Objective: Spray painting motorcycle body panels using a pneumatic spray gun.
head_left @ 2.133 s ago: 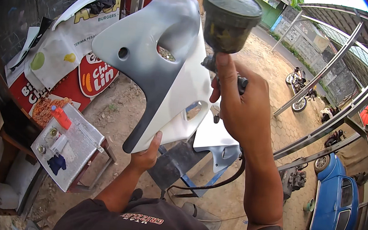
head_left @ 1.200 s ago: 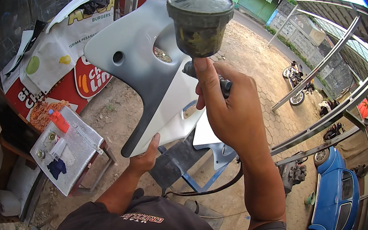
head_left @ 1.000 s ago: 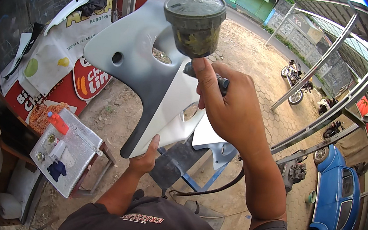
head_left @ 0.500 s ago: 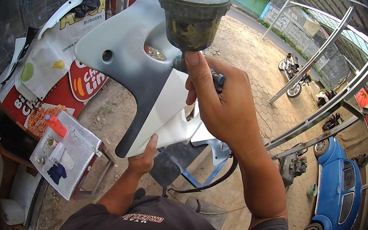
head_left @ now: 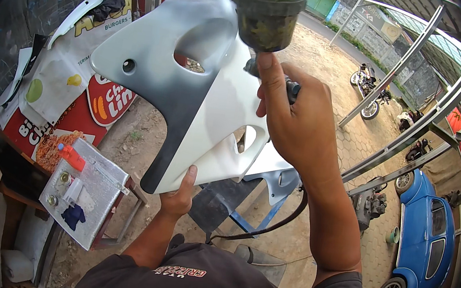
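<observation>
Left hand point(head_left: 178, 198) clamped on lower end of grey-and-white panel point(head_left: 207, 123). Right hand point(head_left: 303, 119) wrapped round spray gun point(head_left: 293, 91), dark cup point(head_left: 266, 23) uppermost.

It looked like an open-air vehicle paint workshop, as a dark, round-cupped spray gun point(head_left: 265, 20), a white-and-grey moulded body panel point(head_left: 206, 97), a rounded blue car point(head_left: 413, 250) and a black motorcycle point(head_left: 370, 88) showed.
</observation>
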Tool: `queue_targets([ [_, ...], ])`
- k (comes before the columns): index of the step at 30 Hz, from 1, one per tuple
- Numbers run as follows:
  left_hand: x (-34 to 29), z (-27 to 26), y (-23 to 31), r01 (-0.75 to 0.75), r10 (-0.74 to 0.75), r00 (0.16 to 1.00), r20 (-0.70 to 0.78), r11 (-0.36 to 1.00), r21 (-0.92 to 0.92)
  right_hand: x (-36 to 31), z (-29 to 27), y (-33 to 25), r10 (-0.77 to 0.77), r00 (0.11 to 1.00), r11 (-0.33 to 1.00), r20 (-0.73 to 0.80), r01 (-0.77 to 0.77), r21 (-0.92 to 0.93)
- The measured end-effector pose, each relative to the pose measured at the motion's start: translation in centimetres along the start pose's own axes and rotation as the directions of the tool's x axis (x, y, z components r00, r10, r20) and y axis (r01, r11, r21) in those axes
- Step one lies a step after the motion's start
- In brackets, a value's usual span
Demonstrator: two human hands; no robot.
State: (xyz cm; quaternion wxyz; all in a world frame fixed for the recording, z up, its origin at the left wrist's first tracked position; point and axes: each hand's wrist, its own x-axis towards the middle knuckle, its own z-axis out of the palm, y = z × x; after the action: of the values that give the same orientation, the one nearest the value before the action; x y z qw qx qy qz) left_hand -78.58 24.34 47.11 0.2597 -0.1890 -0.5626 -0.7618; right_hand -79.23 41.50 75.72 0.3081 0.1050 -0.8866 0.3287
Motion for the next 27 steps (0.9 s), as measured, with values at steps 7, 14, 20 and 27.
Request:
queue_targets([
  [7,0.0,-0.3,0.2,0.011,-0.011,1.0,-0.009,0.999,0.044,-0.5,0.5,-0.8,-0.001,0.982,0.997,0.19,-0.014,0.079],
  [14,-0.1,-0.9,-0.1,-0.035,0.035,0.999,0.006,0.997,0.074,0.2,0.4,-0.6,0.038,0.976,0.999,0.215,-0.042,0.013],
  [20,-0.2,-1.5,-0.9,0.039,-0.038,0.999,0.015,0.998,-0.058,0.9,-0.7,0.6,0.119,0.989,0.985,0.092,-0.129,0.118],
  [27,0.2,-0.9,0.1,0.104,-0.116,0.991,-0.067,0.981,-0.163,1.1,-1.7,2.0,0.141,0.987,0.985,0.07,-0.147,0.089],
])
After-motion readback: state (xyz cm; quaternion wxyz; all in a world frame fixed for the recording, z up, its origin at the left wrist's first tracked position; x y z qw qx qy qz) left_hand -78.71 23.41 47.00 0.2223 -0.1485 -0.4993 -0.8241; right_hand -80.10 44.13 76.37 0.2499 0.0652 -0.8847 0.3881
